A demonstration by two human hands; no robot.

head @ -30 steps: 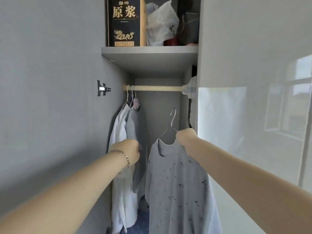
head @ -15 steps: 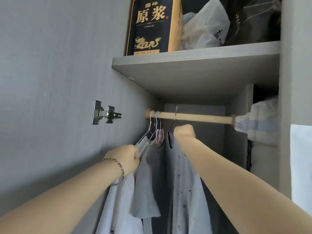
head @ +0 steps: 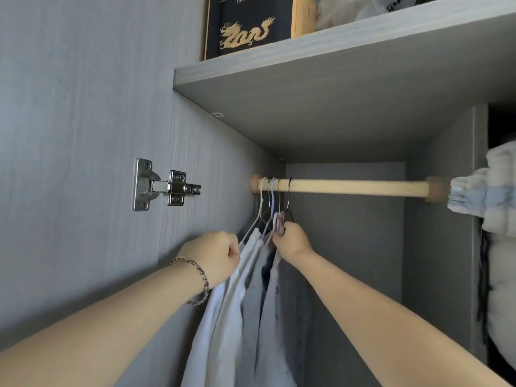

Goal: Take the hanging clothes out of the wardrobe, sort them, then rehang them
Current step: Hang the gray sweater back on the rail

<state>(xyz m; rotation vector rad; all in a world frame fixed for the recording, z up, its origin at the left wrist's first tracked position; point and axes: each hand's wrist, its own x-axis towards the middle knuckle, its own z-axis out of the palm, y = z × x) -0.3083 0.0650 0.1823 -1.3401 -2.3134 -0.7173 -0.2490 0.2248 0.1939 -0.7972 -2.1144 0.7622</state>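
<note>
A wooden rail (head: 349,187) spans the wardrobe under a grey shelf. Several hangers (head: 275,201) are hooked on its left end, bunched together. From them hang a white shirt (head: 215,317), a grey garment (head: 250,311) and a pale spotted shirt (head: 275,325), pressed side by side. My left hand (head: 216,254), with a bracelet on the wrist, grips the shoulder of the white shirt. My right hand (head: 291,241) pinches the hanger necks just below the rail, at the spotted shirt's collar.
The grey shelf (head: 335,79) above holds a black box with a gold dragon (head: 245,26) and bags. A metal hinge (head: 162,185) sits on the left side panel. A white padded garment (head: 499,219) bulges from the compartment on the right. The rail's right part is bare.
The spotted shirt went from being held below the rail onto the rail beside the others. My right hand slid it left against them. The camera has moved closer and tilted up.
</note>
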